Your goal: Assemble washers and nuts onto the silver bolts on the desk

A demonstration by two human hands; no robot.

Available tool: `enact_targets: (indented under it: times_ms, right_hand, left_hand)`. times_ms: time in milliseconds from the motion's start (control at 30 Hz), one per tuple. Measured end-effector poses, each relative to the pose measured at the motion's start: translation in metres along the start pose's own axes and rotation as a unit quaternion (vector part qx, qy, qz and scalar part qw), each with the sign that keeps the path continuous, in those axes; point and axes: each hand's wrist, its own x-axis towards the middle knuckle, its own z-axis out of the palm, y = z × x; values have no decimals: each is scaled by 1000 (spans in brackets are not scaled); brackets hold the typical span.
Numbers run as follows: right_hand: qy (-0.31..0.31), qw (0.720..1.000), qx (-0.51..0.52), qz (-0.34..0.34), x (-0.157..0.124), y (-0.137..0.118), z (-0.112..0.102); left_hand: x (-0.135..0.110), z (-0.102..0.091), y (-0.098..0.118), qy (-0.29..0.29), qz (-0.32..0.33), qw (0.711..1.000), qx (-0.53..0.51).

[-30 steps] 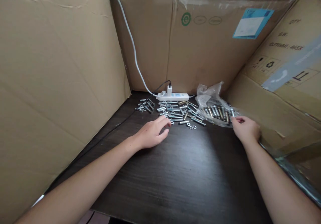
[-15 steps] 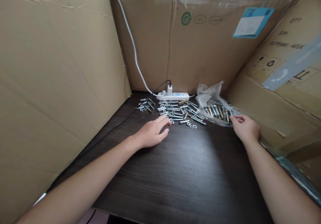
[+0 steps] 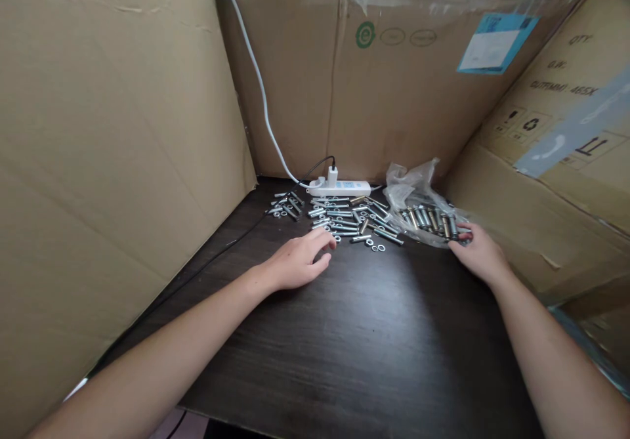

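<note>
Low over the bench (image 3: 344, 347) now with the left grip (image 3: 298, 262) loosely parted just short of the loose bolts (image 3: 339, 214), and with the right grip (image 3: 480, 255) spread too, right up at the clear bag (image 3: 410, 180), with bagged bolts (image 3: 432, 220) just left of that grip and the power strip (image 3: 344, 189) beyond both!

shiny metal bolts (image 3: 339, 214), crinkled plastic bag (image 3: 408, 181), matt cardboard panels (image 3: 118, 150), smooth wood-grain tabletop (image 3: 344, 340)

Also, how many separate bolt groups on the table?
3: a small group at left, a large group in the middle, and a row at the bag, by the right hand. Single bolts may be hidden behind the left hand or bag folds.
</note>
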Motion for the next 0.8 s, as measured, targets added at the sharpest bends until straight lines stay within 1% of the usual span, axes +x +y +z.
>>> enact_targets:
  times_ms: [200, 367, 500, 600, 667, 733, 800]
  right_hand:
    - [12, 1000, 5, 4, 1, 3, 2]
    - [7, 1000, 5, -11, 1, 3, 2]
    - [18, 1000, -2, -19, 0, 2, 2]
    - [37, 999, -7, -31, -1, 1, 0]
    - [58, 997, -11, -45, -3, -3, -4]
    - [89, 994, -12, -66, -7, -13, -6]
    - [117, 987, -10, -113, -15, -30, -6]
  left_hand:
    - [0, 0, -1, 2, -3, 1000, 3]
    - [1, 2, -4, 3, -14, 1000, 2]
    - [2, 5, -10, 6, -31, 999, 16]
    - [3, 7, -17, 25, -39, 998, 47]
    - [4, 8, -25, 38, -44, 996, 70]
    - [6, 10, -32, 50, -49, 994, 83]
    - [7, 11, -39, 59, -55, 993, 88]
